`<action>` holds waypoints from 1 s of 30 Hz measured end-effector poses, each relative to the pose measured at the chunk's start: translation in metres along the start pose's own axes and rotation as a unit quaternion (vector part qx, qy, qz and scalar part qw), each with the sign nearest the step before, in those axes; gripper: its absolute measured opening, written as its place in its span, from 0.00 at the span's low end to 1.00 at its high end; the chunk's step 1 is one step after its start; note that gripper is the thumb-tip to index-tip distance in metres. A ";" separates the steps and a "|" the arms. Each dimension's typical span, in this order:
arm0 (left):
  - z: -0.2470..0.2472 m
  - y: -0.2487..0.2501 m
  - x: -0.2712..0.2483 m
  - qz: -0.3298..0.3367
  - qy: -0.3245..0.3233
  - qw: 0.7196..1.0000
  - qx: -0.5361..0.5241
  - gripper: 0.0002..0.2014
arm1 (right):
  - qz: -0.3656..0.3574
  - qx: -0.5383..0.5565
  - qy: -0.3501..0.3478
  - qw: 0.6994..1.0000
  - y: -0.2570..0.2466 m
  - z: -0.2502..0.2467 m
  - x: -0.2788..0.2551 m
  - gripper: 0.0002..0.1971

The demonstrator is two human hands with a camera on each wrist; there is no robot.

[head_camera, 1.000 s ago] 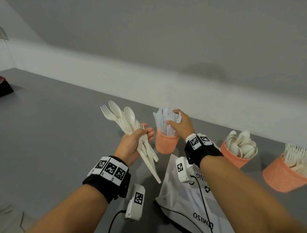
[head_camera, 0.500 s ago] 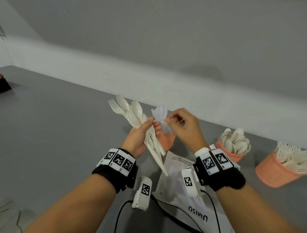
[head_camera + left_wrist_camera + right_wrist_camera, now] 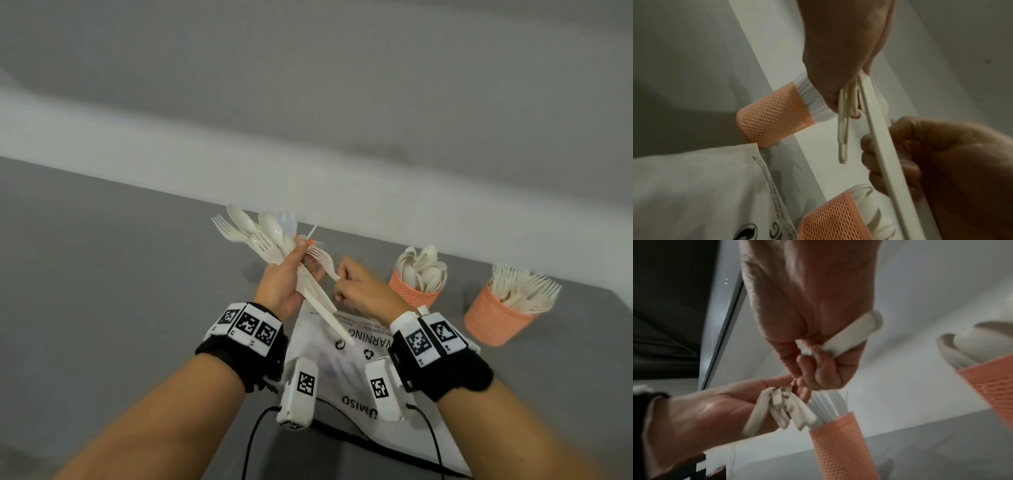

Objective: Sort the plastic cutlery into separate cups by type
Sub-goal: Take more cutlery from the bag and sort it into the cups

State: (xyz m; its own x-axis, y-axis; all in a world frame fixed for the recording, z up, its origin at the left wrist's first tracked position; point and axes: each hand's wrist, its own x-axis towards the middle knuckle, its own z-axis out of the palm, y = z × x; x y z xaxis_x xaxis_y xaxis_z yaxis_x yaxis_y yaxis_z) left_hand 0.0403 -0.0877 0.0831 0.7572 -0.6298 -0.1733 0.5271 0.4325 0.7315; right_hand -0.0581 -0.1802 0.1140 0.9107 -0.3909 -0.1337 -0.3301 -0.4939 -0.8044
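Note:
My left hand (image 3: 295, 265) grips a bunch of white plastic forks and spoons (image 3: 255, 234), heads fanned up and left, handles (image 3: 844, 123) hanging below the fist. My right hand (image 3: 344, 282) pinches the handle of one fork (image 3: 322, 258) that lies across the bunch; its handle (image 3: 851, 335) runs through the curled fingers. Behind the left hand stands the orange mesh cup of clear knives (image 3: 836, 443), mostly hidden in the head view. To the right are a cup of spoons (image 3: 416, 291) and a cup of forks (image 3: 496, 320).
A white plastic bag (image 3: 342, 346) with printed warning text lies flat on the grey table (image 3: 120, 274) under both hands. The cups stand in a row near the table's far edge, by a pale wall. Cables trail from the wrist cameras.
My right hand left the knife cup, came back to the bunch and took hold of a fork's handle. The left hand kept its grip and shifted slightly right.

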 end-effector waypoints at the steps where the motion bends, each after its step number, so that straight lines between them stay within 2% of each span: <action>1: 0.003 -0.002 0.001 0.000 0.018 1.000 -0.006 0.17 | -0.019 -0.025 0.019 0.999 0.003 -0.004 -0.005 0.11; 3: 0.008 -0.008 0.002 0.006 0.037 0.999 -0.005 0.19 | -0.056 -0.020 0.050 0.997 0.007 -0.006 -0.017 0.12; 4: 0.012 -0.010 0.001 0.015 0.041 0.999 0.000 0.17 | -0.073 -0.008 0.053 0.996 0.009 -0.004 -0.021 0.16; 7: 0.027 -0.017 -0.006 0.030 0.039 0.998 0.026 0.03 | -0.102 -0.039 0.053 0.993 0.018 0.003 -0.028 0.25; 9: 0.038 -0.021 -0.012 0.027 0.028 0.998 0.050 0.11 | -0.104 -0.066 0.061 0.991 0.024 0.002 -0.029 0.21; 11: 0.045 -0.024 -0.015 0.002 0.008 0.998 0.067 0.13 | -0.096 -0.083 0.042 0.991 0.029 -0.004 -0.032 0.16; 15: 0.046 -0.030 -0.010 -0.025 0.000 0.998 0.058 0.09 | -0.085 -0.110 -0.050 0.989 0.040 -0.024 -0.044 0.05; 18: 0.047 -0.035 -0.007 -0.039 0.029 0.997 0.064 0.07 | -0.051 -0.119 -0.091 0.987 0.052 -0.044 -0.051 0.07; 20: 0.047 -0.037 -0.005 -0.037 0.035 0.995 0.083 0.10 | -0.015 -0.084 -0.063 0.994 0.056 -0.054 -0.053 0.11; 21: 0.048 -0.039 -0.005 -0.032 0.029 0.995 0.094 0.10 | -0.012 -0.052 -0.025 0.998 0.056 -0.058 -0.054 0.13; 23: 0.051 -0.045 -0.009 -0.018 0.014 0.991 0.128 0.10 | -0.040 0.008 0.065 0.997 0.051 -0.060 -0.053 0.11; 25: 0.054 -0.054 -0.012 0.006 -0.009 0.984 0.175 0.10 | -0.083 0.032 0.123 0.988 0.042 -0.056 -0.049 0.06; 27: 0.057 -0.064 -0.016 0.036 -0.060 0.969 0.238 0.10 | -0.101 0.069 0.143 0.982 0.036 -0.048 -0.042 0.05; 30: 0.063 -0.072 -0.023 0.046 -0.135 0.945 0.293 0.13 | -0.082 0.105 0.156 0.979 0.036 -0.040 -0.036 0.13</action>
State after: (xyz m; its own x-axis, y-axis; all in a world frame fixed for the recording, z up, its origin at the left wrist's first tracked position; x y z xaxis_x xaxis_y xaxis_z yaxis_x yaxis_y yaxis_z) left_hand -0.0394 -0.1453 0.0760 0.6220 -0.7826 0.0265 0.0991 0.1122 0.9887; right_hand -0.1126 -0.2149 0.1133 0.8163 -0.5542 0.1631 -0.0982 -0.4114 -0.9061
